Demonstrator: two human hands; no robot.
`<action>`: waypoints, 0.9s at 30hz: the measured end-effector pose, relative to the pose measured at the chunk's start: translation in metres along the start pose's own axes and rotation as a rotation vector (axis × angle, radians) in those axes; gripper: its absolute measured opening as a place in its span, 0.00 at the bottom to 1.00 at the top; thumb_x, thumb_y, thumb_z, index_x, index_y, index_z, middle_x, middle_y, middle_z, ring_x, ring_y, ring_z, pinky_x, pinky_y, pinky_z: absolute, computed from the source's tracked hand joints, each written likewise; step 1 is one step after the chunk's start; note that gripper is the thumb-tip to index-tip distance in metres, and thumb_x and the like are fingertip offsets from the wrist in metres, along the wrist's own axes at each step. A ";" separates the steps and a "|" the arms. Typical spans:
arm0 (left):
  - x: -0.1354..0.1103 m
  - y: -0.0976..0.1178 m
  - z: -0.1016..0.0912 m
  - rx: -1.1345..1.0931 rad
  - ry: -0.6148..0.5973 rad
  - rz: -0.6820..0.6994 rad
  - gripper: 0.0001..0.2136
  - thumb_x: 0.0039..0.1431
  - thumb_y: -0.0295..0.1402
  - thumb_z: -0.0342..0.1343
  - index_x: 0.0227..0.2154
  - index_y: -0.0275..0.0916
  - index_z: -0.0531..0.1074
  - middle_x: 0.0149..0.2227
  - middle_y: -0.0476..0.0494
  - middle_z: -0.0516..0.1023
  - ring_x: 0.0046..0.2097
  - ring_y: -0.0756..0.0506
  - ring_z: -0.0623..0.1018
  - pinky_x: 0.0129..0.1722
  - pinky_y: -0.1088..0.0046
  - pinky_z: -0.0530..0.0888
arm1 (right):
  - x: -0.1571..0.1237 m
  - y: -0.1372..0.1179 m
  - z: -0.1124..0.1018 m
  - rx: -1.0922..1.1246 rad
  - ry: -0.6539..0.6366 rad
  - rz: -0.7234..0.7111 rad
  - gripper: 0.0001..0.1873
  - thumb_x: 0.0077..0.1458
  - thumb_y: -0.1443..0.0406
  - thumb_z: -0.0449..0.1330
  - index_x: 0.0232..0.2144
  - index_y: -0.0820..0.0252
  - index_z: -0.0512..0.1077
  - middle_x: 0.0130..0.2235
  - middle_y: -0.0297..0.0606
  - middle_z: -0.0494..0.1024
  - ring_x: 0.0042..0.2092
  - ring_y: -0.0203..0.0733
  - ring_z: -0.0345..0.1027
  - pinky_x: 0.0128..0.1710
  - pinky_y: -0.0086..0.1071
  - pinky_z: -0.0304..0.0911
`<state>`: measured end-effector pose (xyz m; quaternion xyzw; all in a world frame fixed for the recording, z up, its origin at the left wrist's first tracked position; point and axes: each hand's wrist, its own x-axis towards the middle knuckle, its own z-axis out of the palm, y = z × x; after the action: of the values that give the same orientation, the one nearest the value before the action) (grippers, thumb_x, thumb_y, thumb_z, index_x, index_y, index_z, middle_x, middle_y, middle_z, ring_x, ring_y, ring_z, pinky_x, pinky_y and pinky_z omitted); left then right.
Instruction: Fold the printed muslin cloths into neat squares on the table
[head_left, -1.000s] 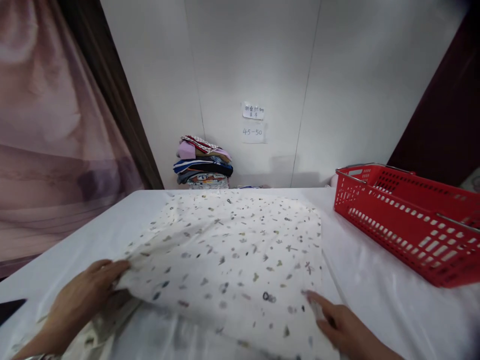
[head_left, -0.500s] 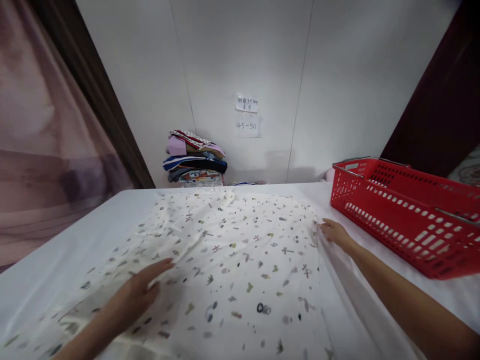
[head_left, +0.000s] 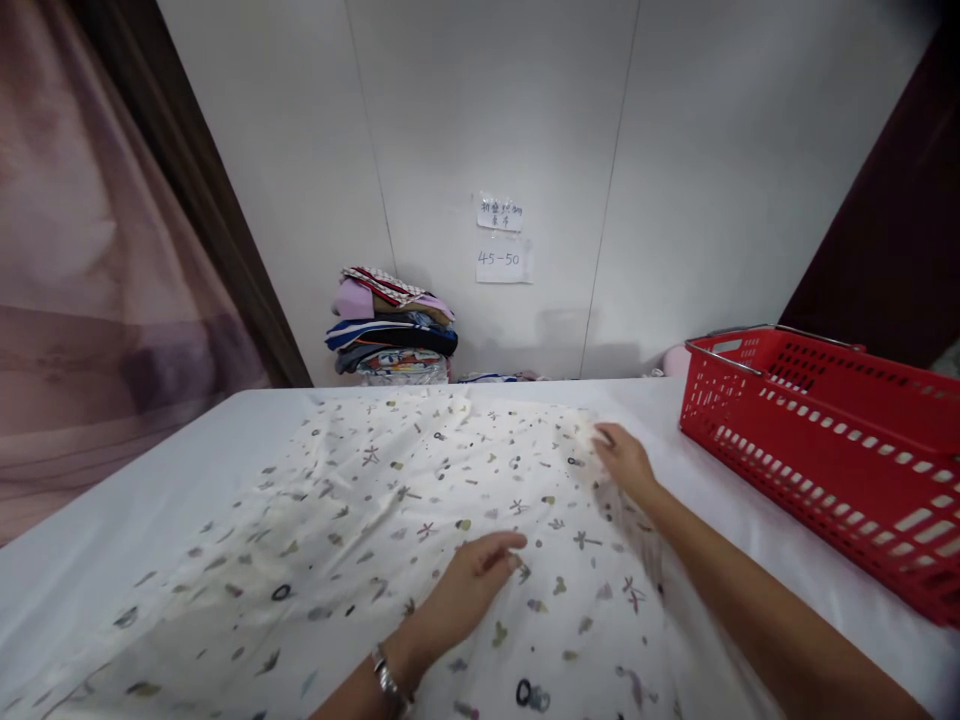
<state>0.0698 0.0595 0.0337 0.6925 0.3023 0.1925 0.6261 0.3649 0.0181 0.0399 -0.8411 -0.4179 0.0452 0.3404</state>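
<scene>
A white cloth (head_left: 450, 480) printed with small plants, rings and figures is spread over the table, with wrinkles on its left part. At its far right corner, my right hand (head_left: 624, 462) pinches the edge, and the fabric there is drawn up and inward. My left hand (head_left: 476, 580) is over the middle of the cloth, fingers loosely apart and holding nothing. A silver-coloured watch or bracelet (head_left: 390, 683) circles the left wrist.
A red plastic basket (head_left: 825, 430) with metal handles stands on the right of the white-covered table (head_left: 225, 430). Folded fabrics (head_left: 394, 325) are stacked beyond the far edge. Paper signs (head_left: 501, 260) hang on the wall. A pinkish curtain (head_left: 97, 300) hangs at left.
My right hand has moved left, drawing the cloth's right edge inward. My left hand has moved right, from the cloth's left part to its middle.
</scene>
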 end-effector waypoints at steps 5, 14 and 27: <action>0.024 0.007 0.022 -0.811 -0.018 -0.151 0.19 0.57 0.42 0.53 0.49 0.39 0.70 0.49 0.38 0.74 0.48 0.39 0.75 0.47 0.60 0.71 | -0.072 -0.042 0.001 0.201 -0.621 -0.877 0.23 0.55 0.57 0.57 0.54 0.50 0.65 0.47 0.36 0.74 0.43 0.38 0.68 0.44 0.31 0.62; -0.009 -0.018 -0.003 -1.154 0.433 -0.220 0.20 0.57 0.42 0.54 0.50 0.38 0.68 0.45 0.39 0.77 0.49 0.39 0.75 0.50 0.61 0.70 | 0.077 0.058 -0.007 -0.208 -0.030 0.221 0.21 0.54 0.62 0.52 0.48 0.68 0.69 0.49 0.54 0.71 0.51 0.51 0.64 0.50 0.42 0.60; -0.047 -0.027 -0.009 -0.723 0.490 -0.300 0.15 0.46 0.33 0.61 0.39 0.37 0.73 0.37 0.42 0.78 0.36 0.44 0.77 0.34 0.70 0.75 | 0.075 0.011 0.007 -0.018 0.044 0.103 0.16 0.54 0.64 0.51 0.43 0.64 0.70 0.39 0.42 0.75 0.41 0.42 0.69 0.38 0.31 0.64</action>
<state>0.0242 0.0355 0.0133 0.3125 0.4518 0.3510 0.7583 0.4182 0.0725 0.0436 -0.8654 -0.3666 0.0402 0.3391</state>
